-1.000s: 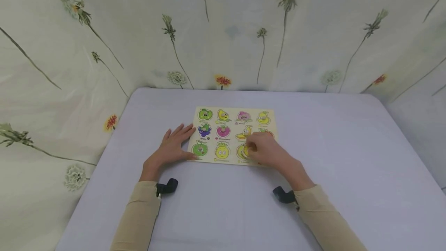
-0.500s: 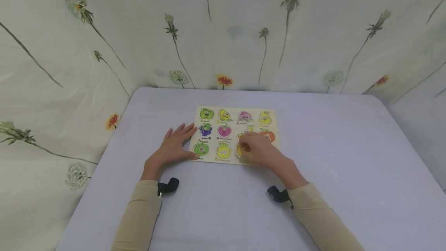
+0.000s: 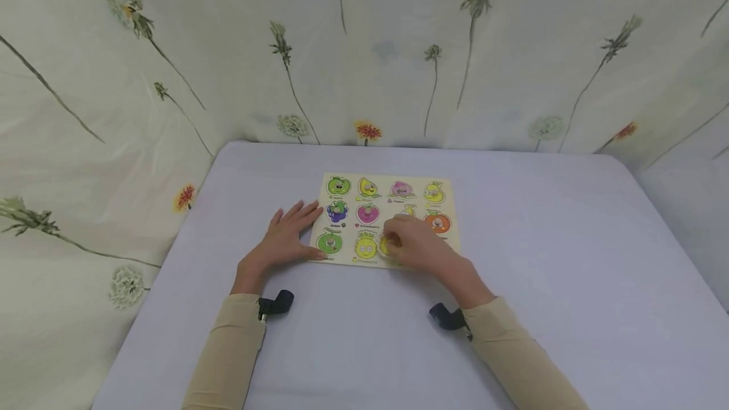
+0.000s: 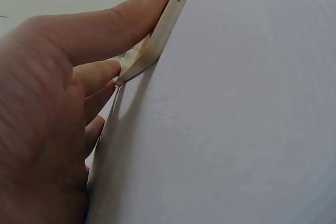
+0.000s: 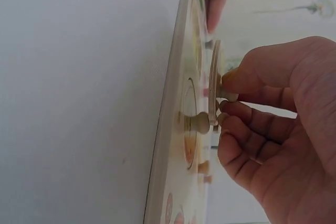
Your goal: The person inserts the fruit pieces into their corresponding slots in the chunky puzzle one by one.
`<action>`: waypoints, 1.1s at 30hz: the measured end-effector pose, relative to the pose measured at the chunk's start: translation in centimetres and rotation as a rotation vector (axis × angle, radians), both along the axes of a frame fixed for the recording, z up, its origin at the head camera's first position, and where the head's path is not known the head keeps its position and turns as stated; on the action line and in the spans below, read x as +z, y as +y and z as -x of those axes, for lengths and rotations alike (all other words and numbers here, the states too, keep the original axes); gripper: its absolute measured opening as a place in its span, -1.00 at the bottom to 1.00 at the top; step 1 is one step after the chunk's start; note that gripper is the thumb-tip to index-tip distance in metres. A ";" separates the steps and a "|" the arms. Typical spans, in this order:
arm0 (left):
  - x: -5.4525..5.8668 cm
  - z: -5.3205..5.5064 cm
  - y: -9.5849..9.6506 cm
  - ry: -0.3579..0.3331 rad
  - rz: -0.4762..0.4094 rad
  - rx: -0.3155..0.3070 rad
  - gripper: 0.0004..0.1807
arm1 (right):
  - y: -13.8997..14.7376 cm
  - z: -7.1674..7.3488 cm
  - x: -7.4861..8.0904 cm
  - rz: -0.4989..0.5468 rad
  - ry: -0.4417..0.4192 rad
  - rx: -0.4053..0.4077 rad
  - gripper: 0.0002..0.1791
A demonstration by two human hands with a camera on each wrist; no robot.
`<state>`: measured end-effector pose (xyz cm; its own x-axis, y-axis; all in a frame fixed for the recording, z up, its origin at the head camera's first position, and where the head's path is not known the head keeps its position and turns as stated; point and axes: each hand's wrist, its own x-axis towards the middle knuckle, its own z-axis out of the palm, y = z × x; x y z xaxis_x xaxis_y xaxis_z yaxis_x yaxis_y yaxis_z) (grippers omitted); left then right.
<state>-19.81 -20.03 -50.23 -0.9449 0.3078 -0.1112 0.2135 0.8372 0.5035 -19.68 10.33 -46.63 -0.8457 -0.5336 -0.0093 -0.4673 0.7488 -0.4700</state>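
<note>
A pale wooden fruit puzzle board (image 3: 450, 242) with knobbed pieces lies on the table. My right hand (image 3: 418, 242) pinches the knob of a round yellow puzzle piece (image 3: 384, 246) over the front row, right of the pineapple piece (image 3: 366, 247). In the right wrist view the held piece (image 5: 213, 85) stands off the board's face, thumb and fingertips at its knob. My left hand (image 3: 279, 242) rests at the board's left edge, fingers spread, thumb on the front corner by the melon piece (image 3: 329, 243). The left wrist view shows that thumb (image 4: 123, 27) lying along the board's edge.
Apple (image 3: 338, 186), grape (image 3: 337, 213), strawberry (image 3: 367, 214) and orange-coloured (image 3: 437, 223) pieces sit in the board among others. A lavender cloth (image 3: 364, 334) covers the table. A flower-printed curtain (image 3: 228, 49) hangs behind it. Each wrist carries a black camera (image 3: 447, 317).
My right hand has shifted left with the yellow piece, toward the pineapple. The orange-coloured piece at the right has come into sight. My left hand has stayed at the board's edge.
</note>
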 end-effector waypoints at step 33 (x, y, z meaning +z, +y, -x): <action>0.0 0.0 0.1 -0.009 0.002 0.007 0.13 | -3.1 0.6 -0.8 0.014 -0.010 0.055 -0.91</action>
